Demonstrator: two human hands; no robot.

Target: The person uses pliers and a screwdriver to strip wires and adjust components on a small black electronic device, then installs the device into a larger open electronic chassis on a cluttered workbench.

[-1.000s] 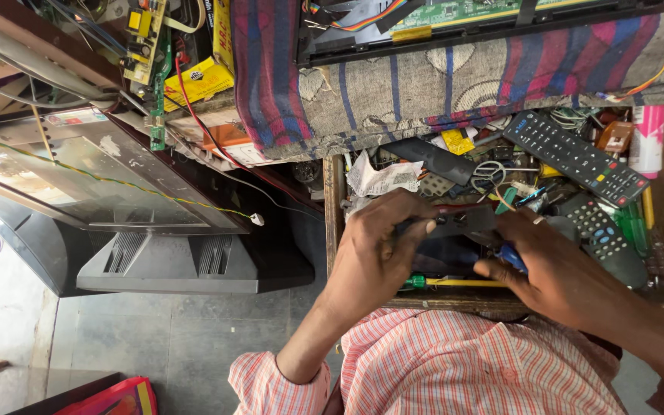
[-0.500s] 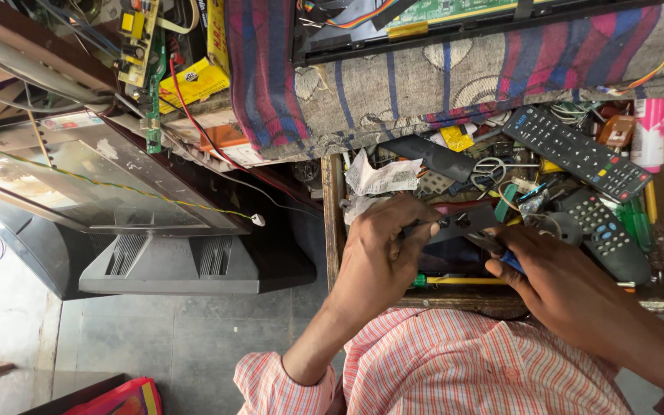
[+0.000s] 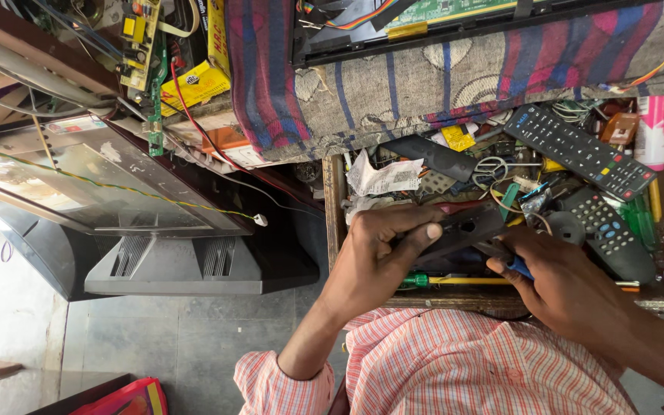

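both hands have shifted slightly since a moment ago, the dark remote casing (image 3: 463, 230) now tilted up toward 2 o'clock. left hand (image 3: 374, 257) is clamped around its lower end over the wooden tray (image 3: 335, 207). right hand (image 3: 566, 280), at 3 o'clock of it, pinches a blue-handled tool (image 3: 518, 267) against the casing. farther, at 1 o'clock, lies a black remote (image 3: 580, 151).

Grey tiled floor (image 3: 155, 346), wooden drawer (image 3: 335, 207), daylight.
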